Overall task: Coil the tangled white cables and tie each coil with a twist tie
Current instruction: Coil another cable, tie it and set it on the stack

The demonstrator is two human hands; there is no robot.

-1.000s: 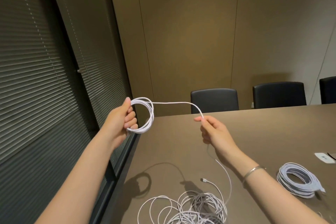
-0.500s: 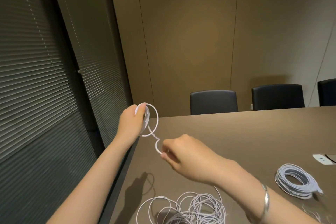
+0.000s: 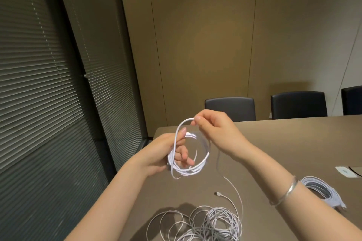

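The left hand (image 3: 162,154) has its grip closed around the white coil (image 3: 189,159). At 1 o'clock of it, the right hand (image 3: 213,131) pinches a cable loop (image 3: 181,126) above the worktop (image 3: 284,143).

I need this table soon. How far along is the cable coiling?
Done: one finished coil lies at the right. In hand: the left hand holds a partial coil while the right hand lays another loop. Left: the tangled pile, plus tying this coil.

Office meeting room — long table (image 3: 274,143), black chairs (image 3: 230,108), blinds (image 3: 39,84).
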